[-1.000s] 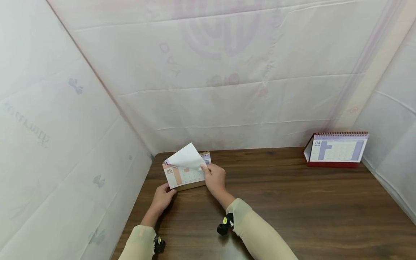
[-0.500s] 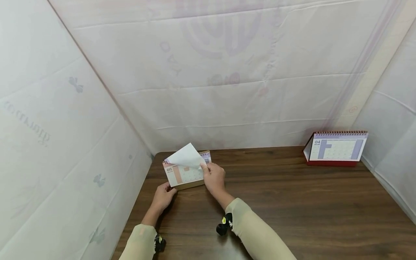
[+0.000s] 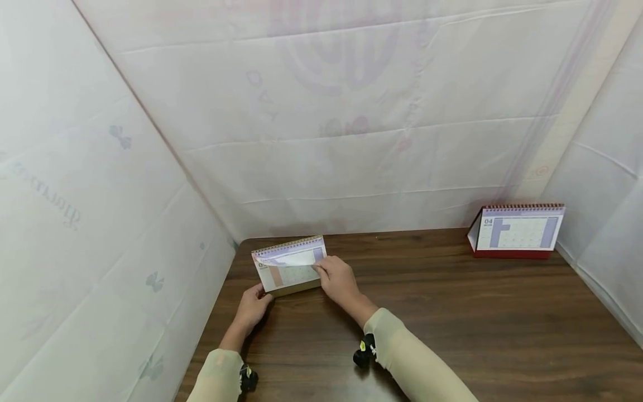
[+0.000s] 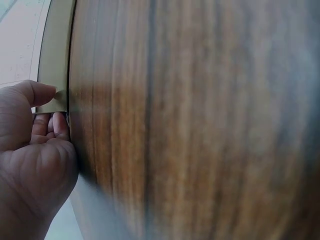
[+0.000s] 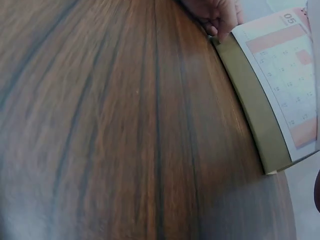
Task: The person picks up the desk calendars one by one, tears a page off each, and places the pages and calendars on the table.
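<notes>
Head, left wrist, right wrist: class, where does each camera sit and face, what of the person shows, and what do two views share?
Head: worn on the head, facing forward and down at the table, left calendar and right calendar; sleeves, left grip, right grip show.
Left wrist: worn there, facing the left calendar's base and table; left grip shows.
Right wrist: worn there, facing across the table to the left calendar; left grip shows, perhaps a sliver of right grip.
Shared: both wrist views show left grip at the base's corner.
</notes>
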The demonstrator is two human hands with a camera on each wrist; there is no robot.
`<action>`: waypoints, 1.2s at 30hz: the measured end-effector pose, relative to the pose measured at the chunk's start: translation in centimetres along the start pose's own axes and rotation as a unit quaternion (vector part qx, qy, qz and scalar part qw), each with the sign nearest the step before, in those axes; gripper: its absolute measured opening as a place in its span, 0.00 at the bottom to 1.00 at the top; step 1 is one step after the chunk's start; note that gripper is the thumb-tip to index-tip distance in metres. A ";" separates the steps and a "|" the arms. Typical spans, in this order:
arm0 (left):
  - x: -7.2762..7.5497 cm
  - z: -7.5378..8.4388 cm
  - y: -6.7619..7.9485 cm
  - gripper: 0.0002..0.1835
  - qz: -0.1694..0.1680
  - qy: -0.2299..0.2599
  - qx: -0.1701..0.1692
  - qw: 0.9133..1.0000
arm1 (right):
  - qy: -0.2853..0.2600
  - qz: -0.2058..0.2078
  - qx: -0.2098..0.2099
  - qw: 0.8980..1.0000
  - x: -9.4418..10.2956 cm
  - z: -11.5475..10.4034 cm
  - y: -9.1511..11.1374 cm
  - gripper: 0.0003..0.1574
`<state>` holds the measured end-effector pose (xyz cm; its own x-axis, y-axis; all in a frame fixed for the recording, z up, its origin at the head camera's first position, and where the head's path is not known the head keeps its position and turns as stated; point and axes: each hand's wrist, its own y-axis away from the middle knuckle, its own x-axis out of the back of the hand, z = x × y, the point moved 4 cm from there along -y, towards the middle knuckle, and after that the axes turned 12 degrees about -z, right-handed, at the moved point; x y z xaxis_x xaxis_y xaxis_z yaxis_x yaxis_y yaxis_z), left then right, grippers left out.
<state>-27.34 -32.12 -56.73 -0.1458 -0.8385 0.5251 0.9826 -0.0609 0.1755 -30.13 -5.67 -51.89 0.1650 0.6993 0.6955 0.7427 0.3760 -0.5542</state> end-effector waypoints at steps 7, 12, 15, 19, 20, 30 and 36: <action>-0.1 0.0 -0.2 0.24 0.009 -0.003 -0.004 1.000 | 0.083 0.017 0.059 0.995 -0.4 -0.3 -0.7 0.06; -0.5 -0.1 -0.1 0.24 0.006 0.008 0.001 1.000 | 0.115 0.040 0.072 0.990 -0.6 -0.5 -0.8 0.11; -0.4 -0.1 0.1 0.24 0.010 0.008 0.006 1.000 | 0.109 0.046 0.068 0.991 -0.6 -0.6 -0.9 0.15; -0.2 0.2 0.2 0.22 0.019 0.000 0.005 1.000 | 0.066 0.041 0.043 0.996 -0.3 -0.5 -1.4 0.24; -0.1 0.3 0.1 0.21 0.021 -0.001 0.003 1.000 | 0.053 0.038 0.034 0.997 -0.3 -0.4 -1.6 0.27; 0.0 -0.2 0.0 0.19 0.029 -0.006 0.004 1.000 | 0.010 0.027 -0.028 0.999 -0.6 0.0 -2.0 0.22; 0.1 -0.1 -0.3 0.21 0.026 -0.010 0.001 1.000 | -0.007 0.049 -0.035 0.998 -0.4 0.1 -2.3 0.21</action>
<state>-27.65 -32.24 -56.76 -0.0966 -0.8298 0.5496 0.9888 -0.0167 0.1485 -31.95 -6.76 -50.93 0.2299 0.7395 0.6326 0.7675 0.2620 -0.5851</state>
